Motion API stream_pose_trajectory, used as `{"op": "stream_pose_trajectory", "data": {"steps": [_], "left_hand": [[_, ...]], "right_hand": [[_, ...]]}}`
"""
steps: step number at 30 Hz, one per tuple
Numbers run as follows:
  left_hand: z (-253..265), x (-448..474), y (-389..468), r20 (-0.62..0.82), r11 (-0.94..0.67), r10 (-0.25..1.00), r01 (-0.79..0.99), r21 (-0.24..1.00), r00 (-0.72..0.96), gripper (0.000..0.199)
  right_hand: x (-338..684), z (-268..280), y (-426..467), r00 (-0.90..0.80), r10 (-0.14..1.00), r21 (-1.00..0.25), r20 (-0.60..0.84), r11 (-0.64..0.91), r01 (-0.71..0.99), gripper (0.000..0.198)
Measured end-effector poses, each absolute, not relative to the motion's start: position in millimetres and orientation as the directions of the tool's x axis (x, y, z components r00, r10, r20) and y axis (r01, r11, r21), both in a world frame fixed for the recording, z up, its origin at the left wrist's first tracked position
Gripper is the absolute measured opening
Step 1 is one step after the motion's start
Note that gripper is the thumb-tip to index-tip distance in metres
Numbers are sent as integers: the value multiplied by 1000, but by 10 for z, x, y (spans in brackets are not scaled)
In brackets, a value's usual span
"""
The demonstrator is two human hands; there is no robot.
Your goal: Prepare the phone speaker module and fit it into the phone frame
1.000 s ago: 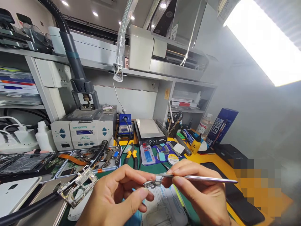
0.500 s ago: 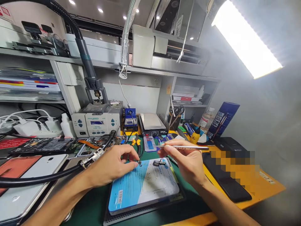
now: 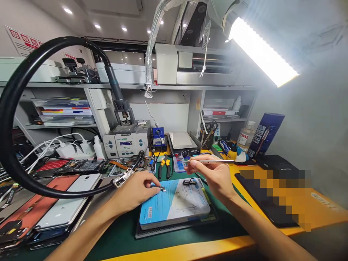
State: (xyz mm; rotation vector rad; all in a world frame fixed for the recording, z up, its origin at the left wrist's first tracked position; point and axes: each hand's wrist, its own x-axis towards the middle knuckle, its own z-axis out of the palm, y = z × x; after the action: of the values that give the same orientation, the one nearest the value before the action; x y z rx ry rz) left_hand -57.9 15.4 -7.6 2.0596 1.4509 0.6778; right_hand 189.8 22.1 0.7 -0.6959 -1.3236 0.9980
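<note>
My left hand is closed, with thumb and forefinger pinching a small dark electronic part just over the left of a blue and white package. My right hand is closed in a pen grip round a slim silver tool, which lies nearly level above the package's far right corner. Its thin tip points left; its exact kind is hard to make out. Near the package's far edge rests another small black component. Beneath the package is a dark perforated board on the green mat.
Black and yellow pliers lie behind the package. A hot-air station stands behind on the left, its black hose looping above several phones. A heating plate sits at the back. A black phone lies right.
The view has tilted up and turned left, showing more hose and phones. Both hands keep their holds, and the small part remains pinched over the package.
</note>
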Motion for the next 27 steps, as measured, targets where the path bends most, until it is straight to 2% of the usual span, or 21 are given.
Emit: {"op": "stream_pose_trajectory", "data": {"steps": [5,9,13,16,21,27], "left_hand": [[14,-614,137,63,-283,940,668,689,334,18],[162,-635,13,57,-220,956,577,787,286,19],[288,-623,-211,-52,-37,970,356,934,239,30],[335,-593,-404,-122,94,957,118,989,265,32],[332,-600,-699,-187,263,913,-174,949,363,27],[238,-715,-983,-273,401,865,-254,880,422,24]], "right_hand": [[1894,-42,260,-139,885,-889,445,418,-190,20],[1890,-89,299,-236,865,-894,442,403,-196,11],[1843,-118,203,-296,851,-895,434,371,-248,12],[1757,-119,-1,-317,853,-899,416,332,-285,14],[1603,-88,-367,-372,846,-912,381,279,-300,11],[1461,-77,-610,-449,814,-918,369,244,-312,7]]}}
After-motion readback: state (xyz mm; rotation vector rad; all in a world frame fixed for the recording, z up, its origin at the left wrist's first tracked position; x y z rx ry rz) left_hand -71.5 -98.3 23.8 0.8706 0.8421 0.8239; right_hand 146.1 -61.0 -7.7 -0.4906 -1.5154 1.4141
